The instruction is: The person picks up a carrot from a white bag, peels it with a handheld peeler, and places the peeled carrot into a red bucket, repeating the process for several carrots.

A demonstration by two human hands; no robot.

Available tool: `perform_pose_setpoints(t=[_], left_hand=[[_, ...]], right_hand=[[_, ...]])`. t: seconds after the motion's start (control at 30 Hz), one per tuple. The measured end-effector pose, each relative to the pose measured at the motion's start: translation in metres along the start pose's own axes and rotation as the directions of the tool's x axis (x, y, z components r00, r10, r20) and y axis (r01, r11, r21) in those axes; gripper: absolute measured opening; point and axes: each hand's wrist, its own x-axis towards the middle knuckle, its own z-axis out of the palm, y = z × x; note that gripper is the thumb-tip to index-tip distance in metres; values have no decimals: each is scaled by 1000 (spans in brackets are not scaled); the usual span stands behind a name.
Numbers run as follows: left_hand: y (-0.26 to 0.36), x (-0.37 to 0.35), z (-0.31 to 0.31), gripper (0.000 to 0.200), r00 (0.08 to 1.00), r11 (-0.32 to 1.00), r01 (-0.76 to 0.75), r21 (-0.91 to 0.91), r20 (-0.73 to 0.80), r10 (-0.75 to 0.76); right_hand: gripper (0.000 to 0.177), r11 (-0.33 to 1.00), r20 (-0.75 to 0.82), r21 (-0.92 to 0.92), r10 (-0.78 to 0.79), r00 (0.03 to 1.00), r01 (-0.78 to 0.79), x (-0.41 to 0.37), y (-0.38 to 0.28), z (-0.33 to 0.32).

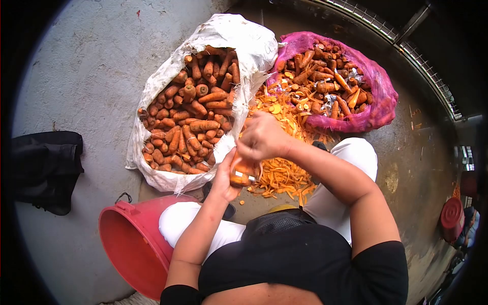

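My left hand (225,179) is wrapped round a carrot (240,180), held in front of my knees with its thick end toward me. Just above it, my right hand (262,136) is closed in a fist, slightly blurred; whatever it grips is hidden by the fingers. Beneath both hands lies a heap of orange carrot peelings (284,173) with cut carrot ends among them. A white woven sack (239,35) full of unpeeled carrots (185,127) lies open beyond my left hand. Past my right hand is a pink mesh sack (384,99) holding more carrots and scraps.
A red bucket (127,244) lies tipped beside my left leg, its mouth facing left. Dark cloth (46,168) hangs over the grey ledge (96,91) at the left. A red container (451,218) stands at the far right, near a metal grate (427,66) along the floor.
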Motion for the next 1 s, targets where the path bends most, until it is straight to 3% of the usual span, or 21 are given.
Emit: perform_pose_setpoints(t=[0.07,0.1,0.13,0.17,0.23,0.3,0.33,0.43,0.5,0.57,0.7,0.73,0.83,0.93,1.0], left_hand=[[1,-13,-2,46,997,990,-7,143,75,-3],[0,-17,-1,46,996,989,9,148,89,-22],[-1,-21,0,46,994,988,24,152,102,-39],[2,-23,1,47,992,986,34,163,116,-53],[4,-19,-2,48,993,991,27,131,113,-42],[5,-16,-5,46,996,998,40,55,82,-44],[6,-12,-6,49,996,997,38,64,82,-44],[8,-6,-7,50,1000,998,29,63,-8,-29],[5,-3,-7,49,1000,999,-4,42,-4,5],[3,3,-7,48,999,999,-5,-33,-49,3],[4,-3,6,41,997,996,75,-56,-26,-77],[3,0,0,40,996,997,81,-3,26,-81],[1,4,-6,41,991,996,69,-60,117,-62],[-1,0,12,41,1000,995,-5,-97,-21,3],[5,-4,5,42,999,999,20,35,31,-21]], right_hand=[[34,975,-19,-205,86,996,-88,-1,30,-10],[34,866,24,-500,49,999,-30,-3,52,-19],[34,802,-18,-589,111,994,-100,-10,69,-22],[33,780,-98,-586,200,975,-219,-10,73,-26],[33,752,-185,-584,243,952,-306,-8,68,-29],[35,763,-100,-452,470,877,-461,4,43,-32],[35,839,-146,-345,395,907,-420,4,40,-27],[35,951,-11,-157,267,964,-266,4,26,-14],[35,986,75,-44,162,984,-159,2,12,-5],[34,998,62,43,47,997,-50,4,-6,-6],[33,997,39,79,-10,999,7,-2,-14,2],[33,997,30,75,-15,999,12,-3,-12,4],[32,998,24,55,-16,1000,14,-6,-8,5],[32,998,24,65,-2,1000,0,-6,-3,3],[32,998,22,7,61,998,-61,-5,5,0]])
